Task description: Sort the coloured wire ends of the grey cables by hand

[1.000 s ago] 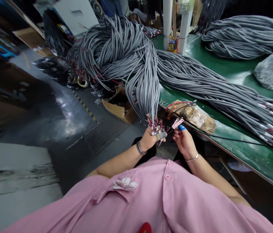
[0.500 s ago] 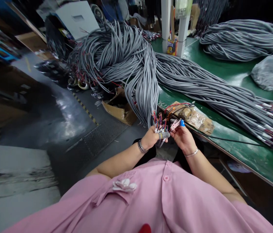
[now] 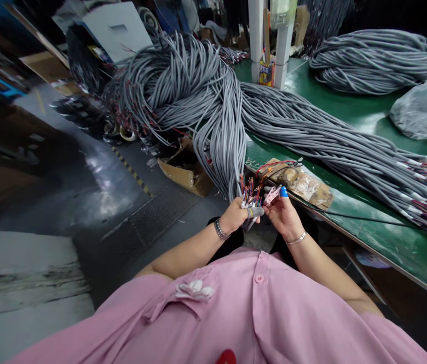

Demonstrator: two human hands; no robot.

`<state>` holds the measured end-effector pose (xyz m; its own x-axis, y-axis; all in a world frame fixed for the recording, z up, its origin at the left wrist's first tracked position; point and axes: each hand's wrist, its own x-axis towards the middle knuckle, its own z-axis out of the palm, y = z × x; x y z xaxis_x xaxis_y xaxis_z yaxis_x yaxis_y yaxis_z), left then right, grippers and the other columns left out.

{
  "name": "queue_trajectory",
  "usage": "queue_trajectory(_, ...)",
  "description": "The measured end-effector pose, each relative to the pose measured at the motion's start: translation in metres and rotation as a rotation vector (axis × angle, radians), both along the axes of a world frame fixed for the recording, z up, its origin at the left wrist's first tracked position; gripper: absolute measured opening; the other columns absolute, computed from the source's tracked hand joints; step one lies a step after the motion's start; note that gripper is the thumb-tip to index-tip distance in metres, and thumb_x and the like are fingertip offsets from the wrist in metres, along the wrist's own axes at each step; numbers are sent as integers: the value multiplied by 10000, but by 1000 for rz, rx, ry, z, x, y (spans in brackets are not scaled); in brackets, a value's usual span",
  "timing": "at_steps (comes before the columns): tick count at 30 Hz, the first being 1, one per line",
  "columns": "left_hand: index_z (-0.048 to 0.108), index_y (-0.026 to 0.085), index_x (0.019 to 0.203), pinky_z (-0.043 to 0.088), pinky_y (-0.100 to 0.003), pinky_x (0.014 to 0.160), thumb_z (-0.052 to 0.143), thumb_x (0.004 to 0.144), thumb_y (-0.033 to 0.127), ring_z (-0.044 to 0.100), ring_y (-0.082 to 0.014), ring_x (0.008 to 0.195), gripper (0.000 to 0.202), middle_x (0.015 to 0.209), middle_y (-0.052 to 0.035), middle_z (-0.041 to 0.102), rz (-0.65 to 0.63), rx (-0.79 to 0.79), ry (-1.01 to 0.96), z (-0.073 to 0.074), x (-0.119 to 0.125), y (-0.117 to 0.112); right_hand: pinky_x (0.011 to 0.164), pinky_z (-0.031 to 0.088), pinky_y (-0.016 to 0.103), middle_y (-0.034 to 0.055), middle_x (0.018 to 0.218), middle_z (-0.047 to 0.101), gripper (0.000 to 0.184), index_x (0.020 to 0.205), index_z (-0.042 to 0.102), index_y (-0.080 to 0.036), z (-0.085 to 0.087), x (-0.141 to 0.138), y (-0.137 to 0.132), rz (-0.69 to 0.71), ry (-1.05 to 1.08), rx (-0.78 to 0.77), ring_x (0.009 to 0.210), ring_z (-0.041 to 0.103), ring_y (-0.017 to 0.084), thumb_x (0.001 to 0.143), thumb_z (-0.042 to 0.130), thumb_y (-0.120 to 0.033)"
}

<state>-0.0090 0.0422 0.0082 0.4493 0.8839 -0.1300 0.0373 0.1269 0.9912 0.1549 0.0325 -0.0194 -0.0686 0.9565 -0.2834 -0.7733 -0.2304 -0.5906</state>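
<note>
My left hand [image 3: 235,216] is closed around a bundle of grey cable ends, whose stripped coloured wires [image 3: 249,189] stick up above the fingers. A grey cover with a yellow band sits on its thumb. Just to the right, my right hand [image 3: 284,216] pinches a small pink clip [image 3: 271,195], which looks like a clothespin, between thumb and fingers. Blue covers that thumb's tip. The clip is close beside the wires; whether it touches one I cannot tell. From the left hand the grey cables [image 3: 223,136] run up over the table edge.
A wooden block wrapped in clear tape [image 3: 304,184] lies at the edge of the green table [image 3: 376,247]. Long grey cables [image 3: 319,129] stretch across the tabletop. Behind them are a coiled cable bundle [image 3: 372,60] and a plastic bag [image 3: 421,108]. An open cardboard box [image 3: 183,169] stands below.
The view has shifted slightly. Both hands stay in nearly the same place, the left around the cable ends and the right still pinching the pink clip.
</note>
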Motion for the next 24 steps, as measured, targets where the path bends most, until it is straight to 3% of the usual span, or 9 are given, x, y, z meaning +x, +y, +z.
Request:
queue_trajectory(5,661,102,621,418,-217,471,761,712,409,542,-103,461,335,567,-53,650,-18,20,-52,2,-5,-4,620,532,262,21,804,702,525,866,676,-217,2,6,-3,113,32,38,655,615,136,726,606,-718)
queue_trajectory(8,672,104,633,422,-219,466,768,705,421,544,-106,458,339,558,-47,645,24,35,-64,1,-7,-9,613,537,253,24,814,701,505,910,685,-212,6,9,-4,142,40,53,658,615,131,758,600,-686)
queue_trajectory(13,693,110,634,415,-224,440,748,716,475,525,-102,425,378,528,-37,621,107,71,-54,-3,-3,-13,585,526,221,10,795,697,284,841,682,-201,9,8,-6,64,-56,68,623,583,104,791,697,-480)
queue_trajectory(18,687,115,612,408,-220,437,722,739,494,528,-101,434,401,543,-43,626,136,119,-43,-2,4,-13,590,531,228,7,782,700,357,859,691,-190,6,4,-3,44,-13,36,628,593,103,757,714,-531)
queue_trajectory(24,695,111,608,380,-206,425,718,752,470,505,-89,427,387,524,-36,613,124,140,43,0,5,-13,631,523,224,-8,765,710,255,850,694,-203,3,-1,0,-42,41,-23,682,627,113,746,762,-426)
